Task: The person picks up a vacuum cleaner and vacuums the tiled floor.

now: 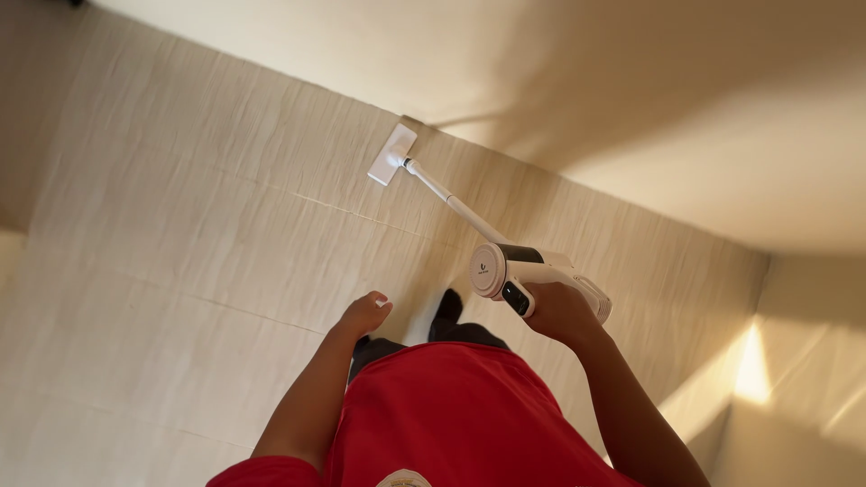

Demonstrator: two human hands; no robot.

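- White cordless stick vacuum cleaner with a round grey-faced motor body [505,269]: its handle end sits inside the right hand [561,311], and the rest runs out ahead of the fingers and to their left across the floor.
- Its slim white tube [451,200] gives the long axis: a straight slant from the body at the hand down to the flat white rectangular floor head [392,154], which lies well ahead of the fingers, at the far end.
- The floor head rests on the pale beige tiled floor [180,225], right at the line where the floor meets the cream wall [631,81]; whether it touches the wall cannot be told.
- Right hand: fingers clenched around the vacuum's handle, just behind the round body; this is the only hand on the machine.
- Left hand [363,315]: loosely curled and holding nothing, hanging beside the body, near the vacuum's round body but apart from it, on its left.
- Below the hands are the person's red shirt [451,406] and a dark-clad foot [446,311], standing between the two hands on the tiles.
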